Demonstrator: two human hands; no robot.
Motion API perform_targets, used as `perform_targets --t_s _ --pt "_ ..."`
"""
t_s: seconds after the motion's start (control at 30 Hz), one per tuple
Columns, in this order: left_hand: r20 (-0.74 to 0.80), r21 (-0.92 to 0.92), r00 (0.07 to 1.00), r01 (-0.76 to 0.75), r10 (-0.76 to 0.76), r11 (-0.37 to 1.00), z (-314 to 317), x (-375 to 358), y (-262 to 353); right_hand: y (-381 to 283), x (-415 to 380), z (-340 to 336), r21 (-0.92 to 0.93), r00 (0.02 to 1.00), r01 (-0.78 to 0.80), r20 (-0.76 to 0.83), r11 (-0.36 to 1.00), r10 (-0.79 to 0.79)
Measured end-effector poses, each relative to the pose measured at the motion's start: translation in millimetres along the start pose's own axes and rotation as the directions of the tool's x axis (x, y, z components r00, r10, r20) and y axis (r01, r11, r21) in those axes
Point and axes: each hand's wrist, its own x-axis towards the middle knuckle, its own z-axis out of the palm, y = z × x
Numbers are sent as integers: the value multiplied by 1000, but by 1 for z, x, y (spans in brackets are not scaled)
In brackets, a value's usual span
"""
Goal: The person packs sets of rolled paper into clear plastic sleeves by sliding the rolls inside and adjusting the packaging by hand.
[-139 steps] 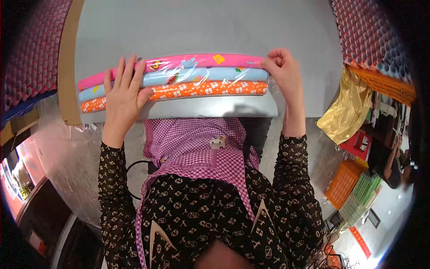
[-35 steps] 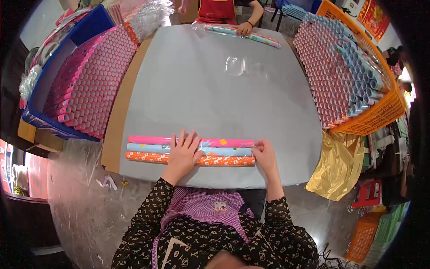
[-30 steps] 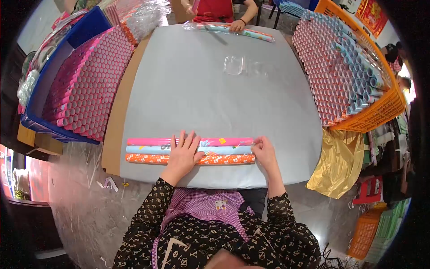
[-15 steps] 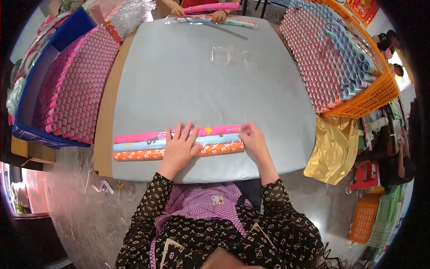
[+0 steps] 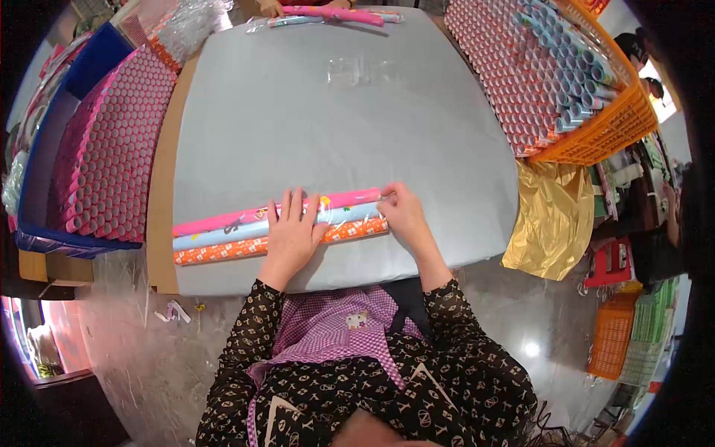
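Note:
Three wrapping-paper rolls lie side by side at the table's near edge: a pink roll [image 5: 350, 199] farthest, a light blue roll [image 5: 253, 229] in the middle, and an orange patterned roll [image 5: 223, 252] nearest me. Glossy clear plastic covers them. My left hand [image 5: 293, 235] rests across the rolls, fingers stretched out and spread. At their right ends, my right hand [image 5: 404, 216] is closed in a pinch beside the pink and blue rolls, seemingly on the plastic's edge. Its fingertips are partly hidden.
Across the grey table [image 5: 335, 134], a co-worker's hands [image 5: 272, 7] handle a pink roll [image 5: 339, 13] above other rolls. A clear plastic bag [image 5: 361, 72] lies between us. Left stands a blue crate [image 5: 37, 201] of pink rolls; right, an orange crate [image 5: 596, 141] above gold sheeting [image 5: 551, 223].
The view has shifted, and the rolls now lie more slanted, right ends farther away. My hands keep nearly the same hold. The co-worker's pink roll has tilted.

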Motion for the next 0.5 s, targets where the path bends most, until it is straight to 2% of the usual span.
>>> perform_targets --t_s 0.23,0.37,0.5 --pt "8 41 1000 -7 7 999 0 -1 -1 3 -8 4 29 996 72 -46 997 -70" --pt "34 45 999 -2 0 999 0 -1 -1 -3 -14 1 114 999 33 -31 993 -30" --pt "13 68 1000 -18 17 998 3 -1 -3 12 -18 -2 107 972 165 -186 980 -143"
